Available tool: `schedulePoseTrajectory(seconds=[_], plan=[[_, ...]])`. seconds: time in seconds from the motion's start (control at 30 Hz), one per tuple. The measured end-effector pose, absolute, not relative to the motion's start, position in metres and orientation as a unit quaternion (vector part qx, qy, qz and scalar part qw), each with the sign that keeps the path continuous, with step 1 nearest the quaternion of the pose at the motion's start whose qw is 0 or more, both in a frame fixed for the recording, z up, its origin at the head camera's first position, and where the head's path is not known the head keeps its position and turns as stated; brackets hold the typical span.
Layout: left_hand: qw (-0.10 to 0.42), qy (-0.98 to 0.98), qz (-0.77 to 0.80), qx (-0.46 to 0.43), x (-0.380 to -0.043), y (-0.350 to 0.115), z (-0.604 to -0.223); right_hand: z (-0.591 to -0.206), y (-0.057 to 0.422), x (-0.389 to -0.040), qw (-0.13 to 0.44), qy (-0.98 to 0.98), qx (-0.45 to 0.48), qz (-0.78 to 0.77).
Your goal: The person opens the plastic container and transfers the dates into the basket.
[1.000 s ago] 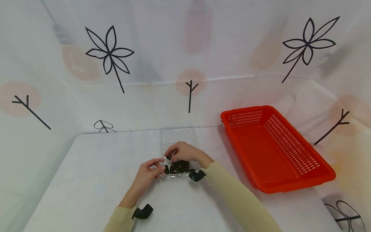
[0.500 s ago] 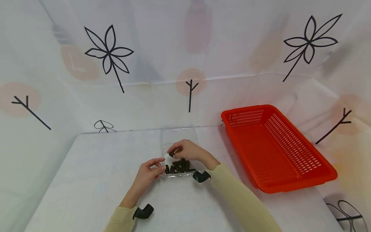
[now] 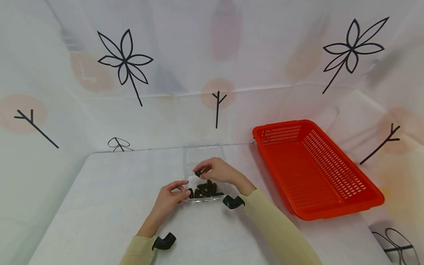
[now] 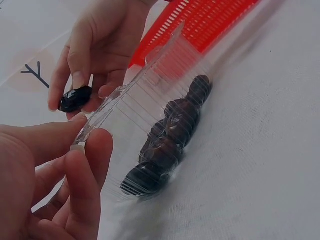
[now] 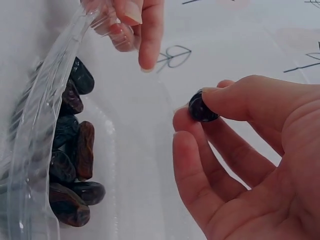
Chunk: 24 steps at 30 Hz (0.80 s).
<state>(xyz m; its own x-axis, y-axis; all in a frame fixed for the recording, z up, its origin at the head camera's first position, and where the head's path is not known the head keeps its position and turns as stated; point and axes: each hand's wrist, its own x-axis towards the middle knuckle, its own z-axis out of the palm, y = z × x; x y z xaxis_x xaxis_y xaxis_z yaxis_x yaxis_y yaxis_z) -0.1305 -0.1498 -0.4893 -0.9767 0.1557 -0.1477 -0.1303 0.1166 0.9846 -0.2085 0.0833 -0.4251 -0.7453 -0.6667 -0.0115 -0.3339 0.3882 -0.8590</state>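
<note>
Plastic box [image 5: 42, 120]: clear, lid [image 3: 203, 155] folded open on the far side, sits on white table [image 3: 99, 213] in front of the person
Dark pieces [image 3: 208, 188]: several, oval, wrinkled, probably dates, bunched along the near wall inside the box, some overlapping, exact count unclear
Held piece [image 5: 202, 107]: one, glossy and dark, off the pile and touching no other piece, over the far part of the box in head view, height above it hard to tell
Done so far: judged partway, a group of pieces lying in the box, one singled out in the fingers
Left over: held piece not yet let go, lid not yet closed; going in or coming out, cannot tell
Right hand [image 3: 220, 173]: pinching held piece between thumb and fingertips, other fingers loosely bent, palm unfilled
Left hand [image 3: 169, 198]: thumb and index pinching box rim at the near left corner, other fingers bent, steadying it by the look
Red basket [image 3: 311, 176]: off to the right, well apart from both hands, untouched
</note>
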Motion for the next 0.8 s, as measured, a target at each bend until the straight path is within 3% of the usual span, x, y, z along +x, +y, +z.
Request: schedulePoseTrajectory(seconds=[0.8], plan=[[0.111,0.735,0.669,-0.001,-0.129,-0.149,-0.488,-0.401,0.108,-0.202,0.138,0.83,-0.267,-0.469]])
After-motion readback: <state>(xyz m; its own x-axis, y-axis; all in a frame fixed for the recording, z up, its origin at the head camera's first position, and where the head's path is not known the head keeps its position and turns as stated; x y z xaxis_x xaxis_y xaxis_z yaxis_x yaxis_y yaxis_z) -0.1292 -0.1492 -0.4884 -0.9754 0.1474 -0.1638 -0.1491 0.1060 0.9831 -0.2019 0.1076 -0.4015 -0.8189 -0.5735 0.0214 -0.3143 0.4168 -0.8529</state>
